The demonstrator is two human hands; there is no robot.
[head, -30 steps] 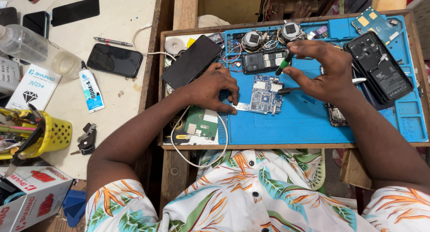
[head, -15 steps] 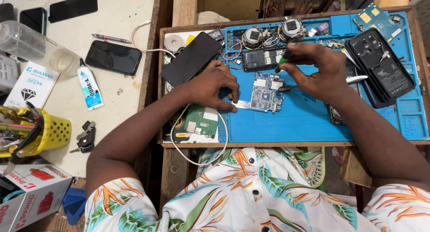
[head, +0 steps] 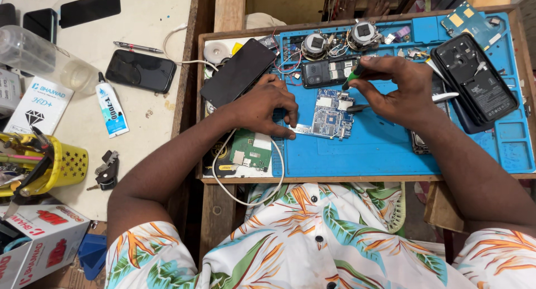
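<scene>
Fingers (head: 282, 134) of the left hand (head: 267, 106) spread flat, tips pressing the near-left edge of the blue circuit board (head: 330, 116); they pin it, not grip it. Right hand (head: 399, 91): fingers closed around a green-handled tool (head: 354, 77), tip down over the board's top edge. One blue board, lying on the blue mat (head: 391, 149) between both hands. One green board (head: 249, 149) at the mat's left edge, under a white cable (head: 279, 172). Two round metal parts (head: 363, 33) at the far edge. One opened phone body (head: 329, 71) just beyond the blue board, one black back cover (head: 474, 80) at right. Three dark phones (head: 140, 70) on the pale surface (head: 151, 21) to the left. Since a second ago: both hands hold the same posts, board unmoved.
</scene>
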